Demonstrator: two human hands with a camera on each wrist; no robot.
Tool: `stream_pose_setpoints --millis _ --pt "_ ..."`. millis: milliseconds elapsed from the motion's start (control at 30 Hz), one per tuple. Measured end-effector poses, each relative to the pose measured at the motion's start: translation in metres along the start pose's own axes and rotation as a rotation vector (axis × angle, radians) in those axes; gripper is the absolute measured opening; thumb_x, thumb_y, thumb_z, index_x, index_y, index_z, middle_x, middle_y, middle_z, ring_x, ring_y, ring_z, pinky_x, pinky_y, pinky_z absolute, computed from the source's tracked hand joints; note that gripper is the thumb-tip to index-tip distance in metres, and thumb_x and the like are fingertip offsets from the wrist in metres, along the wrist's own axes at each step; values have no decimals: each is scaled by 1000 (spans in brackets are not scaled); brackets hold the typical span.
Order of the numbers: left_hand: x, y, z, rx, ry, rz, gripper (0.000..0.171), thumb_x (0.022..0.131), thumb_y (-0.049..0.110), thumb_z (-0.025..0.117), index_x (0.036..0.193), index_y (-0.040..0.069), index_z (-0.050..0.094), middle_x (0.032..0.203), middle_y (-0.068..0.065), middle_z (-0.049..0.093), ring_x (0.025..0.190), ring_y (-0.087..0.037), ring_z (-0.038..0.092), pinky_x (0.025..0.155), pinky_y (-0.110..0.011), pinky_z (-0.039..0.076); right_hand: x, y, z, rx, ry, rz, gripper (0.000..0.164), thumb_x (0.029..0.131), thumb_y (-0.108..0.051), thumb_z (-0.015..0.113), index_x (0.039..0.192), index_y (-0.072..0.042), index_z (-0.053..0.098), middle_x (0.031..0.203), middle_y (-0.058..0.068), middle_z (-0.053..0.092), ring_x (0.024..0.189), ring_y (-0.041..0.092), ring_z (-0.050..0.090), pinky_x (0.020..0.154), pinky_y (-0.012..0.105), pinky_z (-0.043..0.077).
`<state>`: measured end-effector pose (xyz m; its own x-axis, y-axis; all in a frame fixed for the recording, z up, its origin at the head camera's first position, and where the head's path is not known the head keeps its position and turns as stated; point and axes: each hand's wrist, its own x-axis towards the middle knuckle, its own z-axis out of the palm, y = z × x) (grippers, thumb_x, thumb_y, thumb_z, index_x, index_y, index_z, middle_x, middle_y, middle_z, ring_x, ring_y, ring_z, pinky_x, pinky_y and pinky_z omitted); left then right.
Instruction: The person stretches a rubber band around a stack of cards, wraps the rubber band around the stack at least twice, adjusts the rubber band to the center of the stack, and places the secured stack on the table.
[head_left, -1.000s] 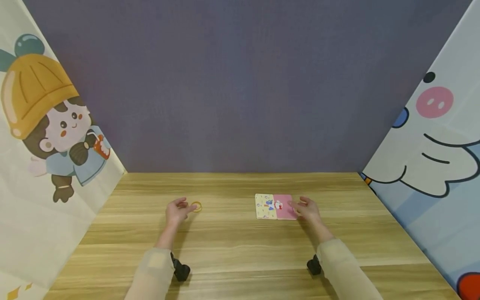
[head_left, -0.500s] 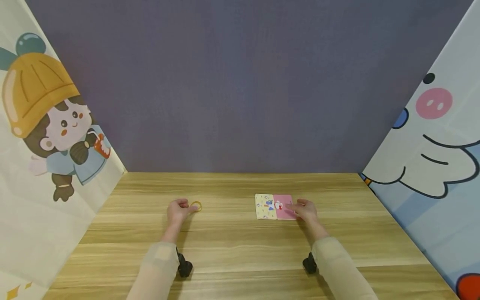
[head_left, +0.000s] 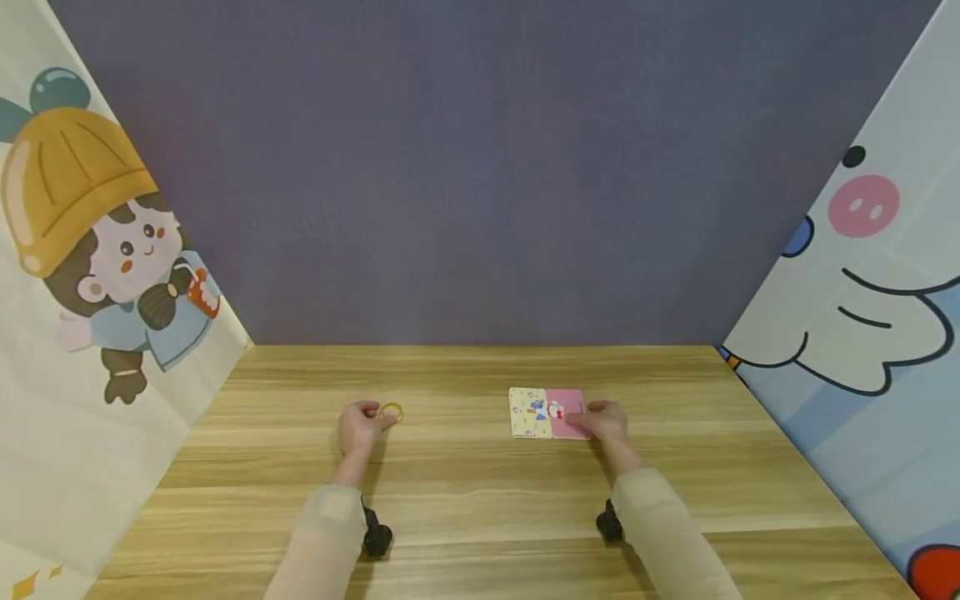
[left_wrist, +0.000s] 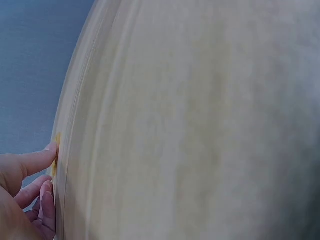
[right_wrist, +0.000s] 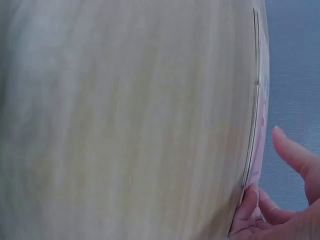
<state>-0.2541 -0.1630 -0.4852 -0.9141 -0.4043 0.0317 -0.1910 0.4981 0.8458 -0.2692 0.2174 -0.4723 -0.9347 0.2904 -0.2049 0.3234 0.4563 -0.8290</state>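
Observation:
A thin yellow ring (head_left: 392,412) lies on the wooden table, left of the middle. My left hand (head_left: 361,428) is right beside it, the thumb reaching over its near side. In the left wrist view a gap shows between thumb and fingers at the ring's edge (left_wrist: 56,155). A small open booklet (head_left: 531,413) lies flat to the right, one half pale yellow with cartoon figures, the other pink. My right hand (head_left: 606,421) is at its pink end. In the right wrist view the thumb is raised above the booklet (right_wrist: 260,125), with curled fingers touching its near edge.
The wooden tabletop (head_left: 472,500) runs back to a dark grey-blue panel (head_left: 480,175). Cartoon-printed panels (head_left: 75,467) flank it on the left and the right. A black wrist camera (head_left: 377,536) sits beside each pale sleeve.
Both hands have shifted slightly inward, the left toward the ring and the right further over the pink half of the booklet. The ring and booklet have stayed in place.

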Motion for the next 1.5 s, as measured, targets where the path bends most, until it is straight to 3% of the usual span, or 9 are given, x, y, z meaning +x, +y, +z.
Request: stream_pose_setpoints --millis 567,1000,1500 --pt "-2 1 2 52 50 31 27 64 15 78 82 -2 66 66 -5 57 60 -19 52 48 -27 37 0 -2 7 -112 76 -13 46 63 -11 76 97 12 55 96 26 56 86 35 52 76 40 46" --pt "-4 -1 2 88 55 8 20 64 17 79 71 2 68 71 -10 65 66 -26 59 52 -33 44 -6 -12 10 -101 70 21 46 60 -6 76 94 13 52 90 25 55 80 33 52 74 39 47" --pt "-7 1 -2 62 12 2 18 66 17 78 70 2 68 71 -11 65 62 -24 58 47 -28 42 -8 -12 10 -147 65 1 45 61 -8 76 94 13 54 88 24 56 78 32 52 71 39 47"
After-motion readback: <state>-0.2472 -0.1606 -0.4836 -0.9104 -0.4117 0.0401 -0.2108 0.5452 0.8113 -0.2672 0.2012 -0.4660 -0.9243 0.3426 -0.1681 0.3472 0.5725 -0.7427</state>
